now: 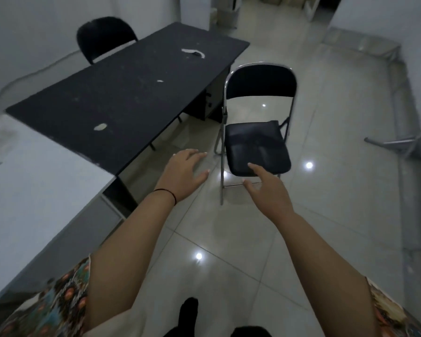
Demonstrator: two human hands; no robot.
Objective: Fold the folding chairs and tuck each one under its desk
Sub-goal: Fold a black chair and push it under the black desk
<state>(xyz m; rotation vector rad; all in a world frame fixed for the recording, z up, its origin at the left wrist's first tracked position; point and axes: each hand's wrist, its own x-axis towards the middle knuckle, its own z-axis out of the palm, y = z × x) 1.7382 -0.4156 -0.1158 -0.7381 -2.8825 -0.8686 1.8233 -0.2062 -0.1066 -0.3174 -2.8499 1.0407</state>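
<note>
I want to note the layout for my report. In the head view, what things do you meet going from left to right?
White desk → black desk → left hand → unfolded folding chair → metal frame at the right wall. The right hand overlaps the chair's seat, so it is left out.

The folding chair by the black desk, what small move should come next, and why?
Probably bring the right hand onto the seat's front edge and lift it. The folding chair stands unfolded beside the black desk; both hands are open, and the left hand is short of it.
</note>
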